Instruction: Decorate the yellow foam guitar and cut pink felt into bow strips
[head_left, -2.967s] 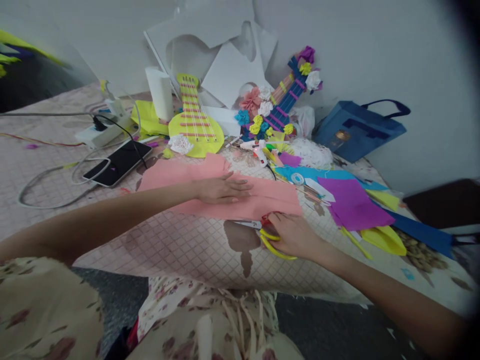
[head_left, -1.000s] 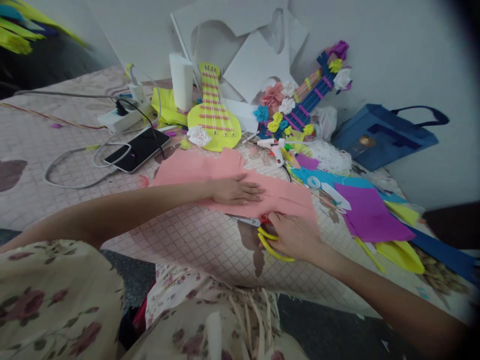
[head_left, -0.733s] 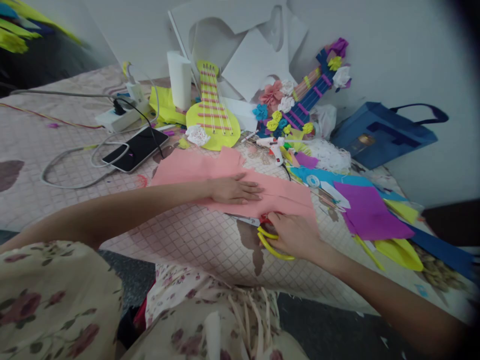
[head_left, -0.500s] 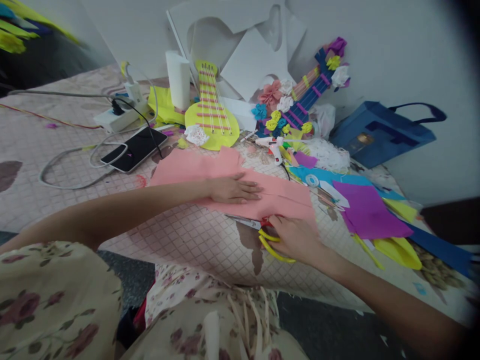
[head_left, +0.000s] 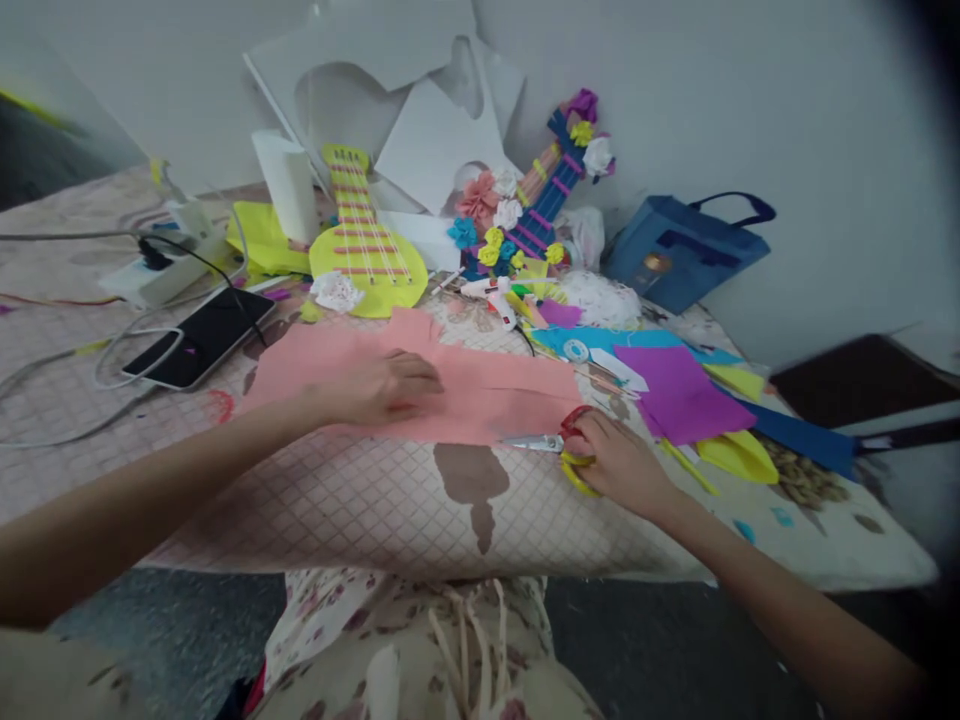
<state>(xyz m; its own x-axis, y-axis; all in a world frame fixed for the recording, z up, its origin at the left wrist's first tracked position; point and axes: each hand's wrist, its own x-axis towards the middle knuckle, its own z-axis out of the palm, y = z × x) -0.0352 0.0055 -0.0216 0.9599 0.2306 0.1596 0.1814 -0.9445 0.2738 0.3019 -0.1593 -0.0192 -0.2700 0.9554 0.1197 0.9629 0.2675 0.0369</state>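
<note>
A sheet of pink paper (head_left: 491, 370) lies spread across the table before me. My left hand (head_left: 394, 388) is on its left half, fingers slightly bent and a little blurred. In my right hand (head_left: 619, 458) is a pair of scissors (head_left: 576, 472) with red and yellow handles. The blades point left along the sheet's near edge at its right part; how far apart they are is hard to make out. Behind the sheet stands a yellow guitar-shaped cutout (head_left: 367, 262) with white strings, and beside it a blue one (head_left: 536, 215) decorated with paper flowers.
On the left lie a black phone (head_left: 202, 338) and a power strip (head_left: 154, 275) with cables. A glue gun (head_left: 499, 295) rests behind the pink sheet. Purple paper (head_left: 679, 392) is to the right, and a blue bag (head_left: 682, 250) stands behind it. White board offcuts (head_left: 442, 140) lean against the wall.
My left hand has gone from lying flat to slightly bent fingers, farther left on the sheet. The scissors have moved right along the near edge. The view has turned right.
</note>
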